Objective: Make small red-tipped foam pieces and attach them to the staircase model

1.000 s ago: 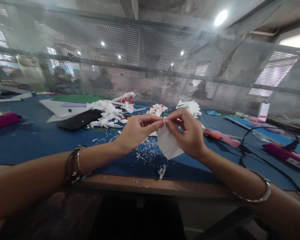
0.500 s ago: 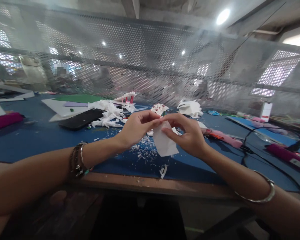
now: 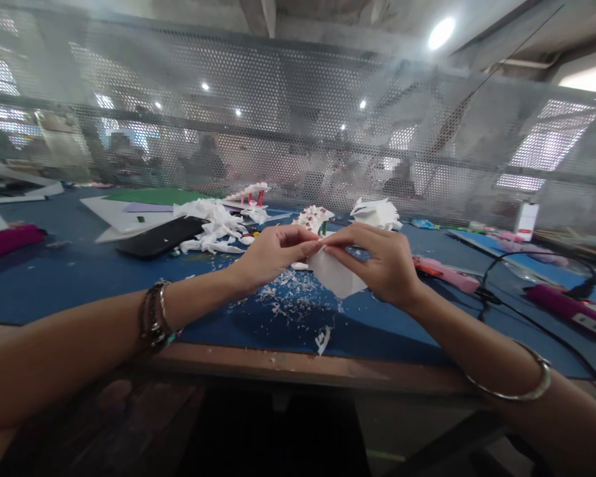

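My left hand (image 3: pixel 273 255) and my right hand (image 3: pixel 385 265) meet above the blue table mat (image 3: pixel 69 278), both pinching one folded white paper piece (image 3: pixel 335 277). The paper hangs down from the fingertips, held mostly under my right hand. Left thumb and forefinger grip its upper left corner. Small white paper shreds (image 3: pixel 288 301) lie scattered on the mat just beneath the hands.
A black phone (image 3: pixel 159 237) and a heap of white paper scraps (image 3: pixel 213 225) lie at the left. White paper flowers (image 3: pixel 377 213) stand behind the hands. Pink tools (image 3: pixel 447 273) and black cables (image 3: pixel 526 291) are on the right. A perforated metal screen (image 3: pixel 298 132) backs the table.
The paper piece has been turned and lifted a little between the fingers; both hands stayed together at the same spot above the mat.
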Demonstrator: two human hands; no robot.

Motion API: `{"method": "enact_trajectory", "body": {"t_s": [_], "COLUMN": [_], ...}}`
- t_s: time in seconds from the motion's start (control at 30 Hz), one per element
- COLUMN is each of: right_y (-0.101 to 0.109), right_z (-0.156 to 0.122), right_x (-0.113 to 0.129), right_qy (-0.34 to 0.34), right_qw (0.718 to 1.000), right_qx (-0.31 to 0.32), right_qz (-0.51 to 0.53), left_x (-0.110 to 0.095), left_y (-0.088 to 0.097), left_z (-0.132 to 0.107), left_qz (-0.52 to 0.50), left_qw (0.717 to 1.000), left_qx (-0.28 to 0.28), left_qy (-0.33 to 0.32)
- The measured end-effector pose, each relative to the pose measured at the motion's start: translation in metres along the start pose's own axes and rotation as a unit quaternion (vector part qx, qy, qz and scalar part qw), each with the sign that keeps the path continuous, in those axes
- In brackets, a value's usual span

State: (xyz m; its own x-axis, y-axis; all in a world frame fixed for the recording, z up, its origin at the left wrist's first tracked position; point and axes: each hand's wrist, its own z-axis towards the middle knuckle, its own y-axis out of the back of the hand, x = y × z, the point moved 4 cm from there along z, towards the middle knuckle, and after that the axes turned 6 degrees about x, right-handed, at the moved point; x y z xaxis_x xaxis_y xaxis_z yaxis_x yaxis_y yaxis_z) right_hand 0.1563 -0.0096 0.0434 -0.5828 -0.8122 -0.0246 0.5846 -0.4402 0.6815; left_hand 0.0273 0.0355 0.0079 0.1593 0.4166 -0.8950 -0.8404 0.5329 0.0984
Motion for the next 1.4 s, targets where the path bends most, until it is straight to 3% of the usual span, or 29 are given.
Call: {"method": "enact_trajectory", "body": {"t_s": [0.37, 0.8, 0.93, 1.03, 1.23, 1.4], "right_y": [-0.006, -0.011, -0.01, -0.01, -0.013, -0.014], "right_z": [0.002, -0.001, 0.0, 0.0, 0.001, 0.0], "right_x": [-0.001, -0.004, -0.003, -0.004, -0.014, -0.02], "right_qy": [0.019, -0.022, -0.022, -0.046, -0.18, -0.182], "right_qw": [0.999, 0.998, 0.998, 0.999, 0.97, 0.955], "right_qx": [0.005, 0.02, 0.019, 0.02, 0.017, 0.025], "right_qz": [-0.028, -0.062, -0.054, -0.013, 0.16, 0.234], "left_x": [-0.004, -0.011, -0.013, -0.013, -0.014, -0.011], "left_y": [-0.002, -0.002, -0.004, -0.004, -0.002, -0.001], "left_z": [0.001, -0.003, -0.004, -0.004, -0.003, -0.001], "left_qz": [0.01, 0.221, 0.24, 0.246, 0.258, 0.227], "left_qw": [1.0, 0.97, 0.966, 0.964, 0.961, 0.969], "left_qx": [-0.004, -0.012, -0.019, -0.02, -0.015, -0.014], "left_qy": [-0.026, -0.097, -0.093, -0.096, -0.097, -0.094]}}
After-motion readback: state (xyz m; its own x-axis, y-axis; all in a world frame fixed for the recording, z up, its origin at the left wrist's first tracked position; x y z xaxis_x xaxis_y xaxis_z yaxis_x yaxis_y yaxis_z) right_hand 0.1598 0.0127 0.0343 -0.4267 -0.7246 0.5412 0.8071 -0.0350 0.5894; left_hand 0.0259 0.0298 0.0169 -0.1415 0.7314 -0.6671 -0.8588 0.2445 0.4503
